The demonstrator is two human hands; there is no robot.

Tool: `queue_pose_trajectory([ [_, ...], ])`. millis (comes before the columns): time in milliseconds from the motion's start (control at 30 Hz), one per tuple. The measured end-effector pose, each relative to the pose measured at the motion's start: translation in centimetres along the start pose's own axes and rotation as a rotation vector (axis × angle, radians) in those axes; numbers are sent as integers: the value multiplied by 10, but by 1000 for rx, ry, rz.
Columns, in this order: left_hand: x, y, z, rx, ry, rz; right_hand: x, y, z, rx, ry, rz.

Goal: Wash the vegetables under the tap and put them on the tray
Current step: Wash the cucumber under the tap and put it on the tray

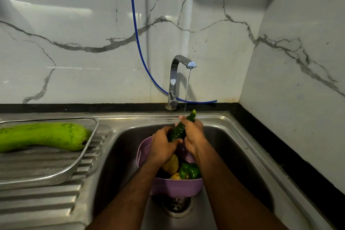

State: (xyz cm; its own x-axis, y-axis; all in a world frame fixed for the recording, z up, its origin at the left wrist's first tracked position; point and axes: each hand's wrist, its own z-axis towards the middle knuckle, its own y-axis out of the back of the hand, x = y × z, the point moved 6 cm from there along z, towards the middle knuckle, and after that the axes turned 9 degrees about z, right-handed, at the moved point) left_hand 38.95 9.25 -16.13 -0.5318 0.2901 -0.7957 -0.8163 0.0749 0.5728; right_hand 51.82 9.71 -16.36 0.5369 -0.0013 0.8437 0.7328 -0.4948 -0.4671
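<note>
1. We hold a dark green cucumber [178, 130] over the sink basin, tilted so its pale tip points up and away from us, right where the thin stream of water [187, 91] comes down.
2. Our left hand [162, 145] is wrapped around the near, lower end of the cucumber, fingers curled over it.
3. Our right hand [192, 133] grasps the upper part, the fingers closed round it just below the tip; the water lands at these fingers.
4. Directly beneath our hands sits a purple perforated colander [175, 186], resting in the sink [242, 164] over the drain [176, 205].
5. Inside the colander we see a green bell pepper [189, 171], a yellowish potato [170, 164] partly under our left wrist, and a second smaller potato [175, 176] near the front wall. Something dark lies beside them, but we cannot tell what it is.
6. The chrome tap [176, 76] stands at the back edge of the sink, running.
7. A blue hose [137, 39] hangs down the marble-patterned wall and passes behind the base of the tap.
8. To the left, on the ribbed drainboard, rests a metal mesh tray [46, 170], well apart from the colander.
9. A long light green bottle gourd [43, 136] lies in the tray, its end close to the right rim.
</note>
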Motion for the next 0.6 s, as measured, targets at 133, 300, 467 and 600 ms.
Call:
queue_pose_trajectory([
  [133, -2, 2, 0, -55, -45, 84, 1, -2, 2, -16, 31, 37],
  [300, 0, 8, 1, -82, -40, 94, 3, -8, 0, 73, -26, 178],
  [467, 3, 10, -2, -46, -9, 64, 7, -9, 0, 108, 73, 86],
  [600, 3, 11, -5, 12, 4, 25, 7, -6, 2, 57, 79, 59],
])
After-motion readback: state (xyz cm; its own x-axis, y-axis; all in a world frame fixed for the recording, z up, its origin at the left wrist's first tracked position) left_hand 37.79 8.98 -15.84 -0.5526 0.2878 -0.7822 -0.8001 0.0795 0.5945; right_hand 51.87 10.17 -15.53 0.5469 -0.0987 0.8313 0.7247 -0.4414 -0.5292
